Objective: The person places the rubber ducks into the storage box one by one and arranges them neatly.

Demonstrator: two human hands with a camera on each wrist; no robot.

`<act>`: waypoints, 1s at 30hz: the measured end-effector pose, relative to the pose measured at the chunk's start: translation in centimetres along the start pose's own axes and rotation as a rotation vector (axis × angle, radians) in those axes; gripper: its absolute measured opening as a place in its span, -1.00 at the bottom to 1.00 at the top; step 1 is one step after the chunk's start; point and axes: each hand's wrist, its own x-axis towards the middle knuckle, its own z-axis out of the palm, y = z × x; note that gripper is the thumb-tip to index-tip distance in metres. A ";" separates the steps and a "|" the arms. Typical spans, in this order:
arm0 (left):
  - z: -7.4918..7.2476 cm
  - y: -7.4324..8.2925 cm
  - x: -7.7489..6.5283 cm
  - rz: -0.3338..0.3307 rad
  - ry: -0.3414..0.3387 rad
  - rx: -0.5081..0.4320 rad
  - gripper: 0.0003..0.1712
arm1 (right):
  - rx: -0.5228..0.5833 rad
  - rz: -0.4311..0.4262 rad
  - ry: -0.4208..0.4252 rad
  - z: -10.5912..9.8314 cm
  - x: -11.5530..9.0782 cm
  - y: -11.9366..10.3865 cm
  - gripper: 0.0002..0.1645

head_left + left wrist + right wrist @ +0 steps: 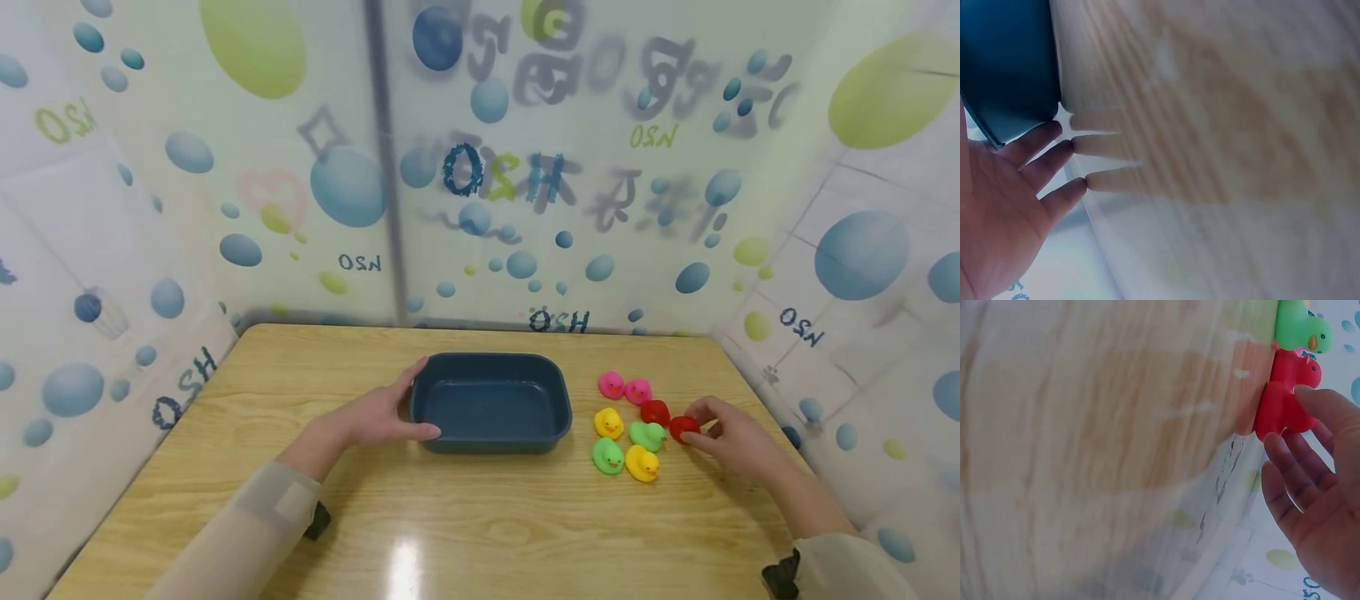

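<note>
A dark blue rectangular basin [491, 444] rests on the wooden table. My left hand [382, 414] spans its left end, thumb along the near corner and fingers toward the far one. The left wrist view shows those fingers fairly straight beside the basin wall [1013, 69]. At the right, my right hand [731, 433] pinches a red rubber duck [683, 428] between thumb and fingers. In the right wrist view the thumb lies on this red duck [1272, 412], which stands close against a second red duck [655, 412].
Left of my right hand, several more rubber ducks stand grouped: two pink [637, 391], two yellow [642, 462] and two green [648, 436]. The wooden table [480, 517] ends at a curtain [480, 275] printed with blue and green dots, which also hangs along both sides.
</note>
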 end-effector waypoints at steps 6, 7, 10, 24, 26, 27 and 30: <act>-0.2 0.2 -0.2 0.005 0.014 0.030 0.51 | -0.034 0.008 0.054 0.3 0.0 -0.3 -0.56; -0.2 0.2 -0.2 0.006 0.015 0.032 0.51 | -0.032 0.010 0.077 0.3 0.0 -0.4 -0.54; -0.2 0.2 -0.2 0.023 0.019 0.034 0.51 | -0.010 0.005 0.154 0.2 -0.3 -1.0 -0.51; -0.1 -0.2 0.3 0.053 0.014 0.008 0.49 | 0.117 -0.223 0.210 1.3 0.6 -8.4 -0.57; -0.1 -0.2 0.3 0.056 0.015 0.008 0.49 | 0.149 -0.241 0.193 1.8 1.0 -9.5 -0.58; -0.1 -0.2 0.3 0.056 0.015 0.008 0.48 | 0.165 -0.249 0.184 2.0 1.2 -10.0 -0.58; -0.1 -0.2 0.2 0.055 0.014 0.006 0.48 | 0.206 -0.284 0.158 2.8 2.0 -11.6 -0.59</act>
